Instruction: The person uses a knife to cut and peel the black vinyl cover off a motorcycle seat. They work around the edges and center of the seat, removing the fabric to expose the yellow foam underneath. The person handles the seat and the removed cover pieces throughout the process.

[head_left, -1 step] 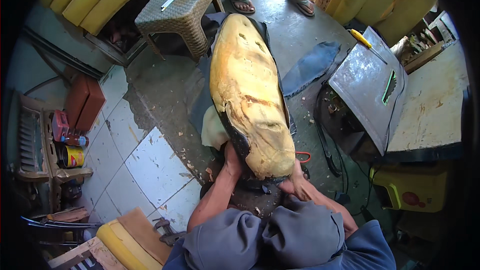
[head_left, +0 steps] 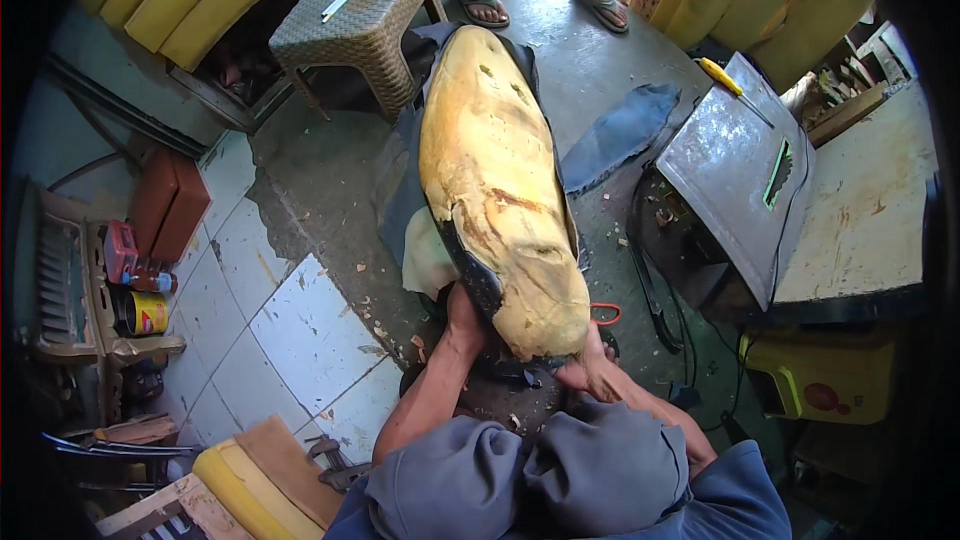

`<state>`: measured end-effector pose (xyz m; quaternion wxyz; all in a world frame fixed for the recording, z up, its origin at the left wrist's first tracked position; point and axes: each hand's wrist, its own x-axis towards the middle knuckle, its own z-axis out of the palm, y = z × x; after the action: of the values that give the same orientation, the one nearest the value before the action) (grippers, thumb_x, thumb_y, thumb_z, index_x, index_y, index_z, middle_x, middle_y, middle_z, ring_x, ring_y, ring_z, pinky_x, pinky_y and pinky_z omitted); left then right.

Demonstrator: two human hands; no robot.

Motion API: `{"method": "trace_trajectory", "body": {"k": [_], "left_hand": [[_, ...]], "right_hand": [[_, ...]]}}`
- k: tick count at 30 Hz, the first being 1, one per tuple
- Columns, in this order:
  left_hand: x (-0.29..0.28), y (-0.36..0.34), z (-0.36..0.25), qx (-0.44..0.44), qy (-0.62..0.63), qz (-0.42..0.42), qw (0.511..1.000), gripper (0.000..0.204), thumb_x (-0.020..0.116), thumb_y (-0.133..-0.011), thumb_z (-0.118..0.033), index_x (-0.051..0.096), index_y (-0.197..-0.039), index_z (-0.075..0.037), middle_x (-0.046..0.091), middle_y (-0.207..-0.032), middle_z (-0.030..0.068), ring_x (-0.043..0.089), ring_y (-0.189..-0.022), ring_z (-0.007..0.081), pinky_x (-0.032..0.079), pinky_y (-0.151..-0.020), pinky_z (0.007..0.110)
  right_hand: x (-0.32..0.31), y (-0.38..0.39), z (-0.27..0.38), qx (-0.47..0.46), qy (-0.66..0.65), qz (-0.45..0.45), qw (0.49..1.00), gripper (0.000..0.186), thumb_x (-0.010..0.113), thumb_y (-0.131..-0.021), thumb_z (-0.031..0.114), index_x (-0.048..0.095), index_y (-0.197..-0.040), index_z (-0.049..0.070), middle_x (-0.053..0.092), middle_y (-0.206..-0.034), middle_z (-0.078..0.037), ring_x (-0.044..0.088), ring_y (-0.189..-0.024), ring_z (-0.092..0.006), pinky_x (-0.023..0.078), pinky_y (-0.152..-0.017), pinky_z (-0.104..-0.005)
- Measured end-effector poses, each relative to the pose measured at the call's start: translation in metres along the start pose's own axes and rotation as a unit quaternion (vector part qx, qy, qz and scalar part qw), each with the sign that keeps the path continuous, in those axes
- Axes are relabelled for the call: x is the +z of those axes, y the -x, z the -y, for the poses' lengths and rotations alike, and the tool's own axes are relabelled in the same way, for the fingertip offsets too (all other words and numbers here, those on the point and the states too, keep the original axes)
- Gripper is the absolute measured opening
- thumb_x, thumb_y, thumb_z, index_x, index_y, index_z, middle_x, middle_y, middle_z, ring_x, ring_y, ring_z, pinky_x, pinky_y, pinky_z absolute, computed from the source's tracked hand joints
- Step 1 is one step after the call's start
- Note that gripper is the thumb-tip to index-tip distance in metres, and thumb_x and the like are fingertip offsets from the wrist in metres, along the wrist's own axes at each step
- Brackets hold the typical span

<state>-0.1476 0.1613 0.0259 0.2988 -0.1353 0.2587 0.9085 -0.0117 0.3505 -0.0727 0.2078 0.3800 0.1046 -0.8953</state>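
Observation:
A long motorcycle seat (head_left: pixel 490 160) of worn yellow foam lies lengthwise in front of me, its near end close to my knees. Black cover material (head_left: pixel 472 270) wraps its left edge and shows along the right. Under the left side of the near end, my left hand (head_left: pixel 464 315) grips the seat, fingers hidden beneath it. My right hand (head_left: pixel 585 364) is closed around the right near corner, its fingertips mostly out of sight. Beside that hand is a red loop (head_left: pixel 606 314). A pale cloth-like flap (head_left: pixel 426 258) hangs out left of the seat.
A woven-pattern stool (head_left: pixel 350 20) stands far left, near a person's sandalled feet (head_left: pixel 484 8). Blue-grey material (head_left: pixel 622 135) lies right of the seat. A yellow-handled screwdriver (head_left: pixel 735 90) rests on a metal panel (head_left: pixel 735 180). Shelves (head_left: pixel 95 290) with containers are at left.

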Motion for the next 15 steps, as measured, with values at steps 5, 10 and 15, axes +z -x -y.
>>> {"method": "trace_trajectory", "body": {"k": [5, 10, 15], "left_hand": [[0.078, 0.036, -0.022, 0.013, -0.31, 0.01, 0.951, 0.038, 0.053, -0.107, -0.035, 0.063, -0.126, -0.004, 0.068, -0.111, 0.0079, 0.064, -0.099, 0.0171, 0.05, -0.09, 0.031], [0.042, 0.026, 0.03, 0.011, -0.499, -0.095, 0.861, 0.049, 0.059, -0.102, -0.043, 0.068, -0.118, 0.002, 0.069, -0.102, 0.007, 0.058, -0.092, 0.0145, 0.045, -0.084, 0.031], [-0.06, 0.02, 0.069, -0.051, -0.404, -0.157, 0.9, 0.05, 0.066, -0.097, -0.047, 0.06, -0.069, -0.006, 0.046, -0.058, -0.0046, 0.04, -0.052, 0.0065, 0.031, -0.049, 0.031]], "right_hand": [[0.009, -0.005, -0.01, 0.037, 0.081, -0.008, 0.996, 0.047, 0.047, -0.099, 0.036, 0.061, -0.129, 0.002, 0.067, -0.114, -0.018, 0.066, -0.102, -0.0327, 0.052, -0.09, -0.0446], [0.025, 0.007, 0.0, 0.012, 0.53, -0.091, 0.843, 0.041, 0.052, -0.097, 0.033, 0.067, -0.121, 0.002, 0.072, -0.097, -0.018, 0.07, -0.086, -0.0313, 0.056, -0.079, -0.0426], [0.031, 0.052, 0.047, -0.285, 0.713, -0.209, 0.606, 0.037, 0.055, -0.098, 0.032, 0.072, -0.107, 0.001, 0.074, -0.092, -0.019, 0.072, -0.092, -0.0338, 0.053, -0.082, -0.0424]]}}
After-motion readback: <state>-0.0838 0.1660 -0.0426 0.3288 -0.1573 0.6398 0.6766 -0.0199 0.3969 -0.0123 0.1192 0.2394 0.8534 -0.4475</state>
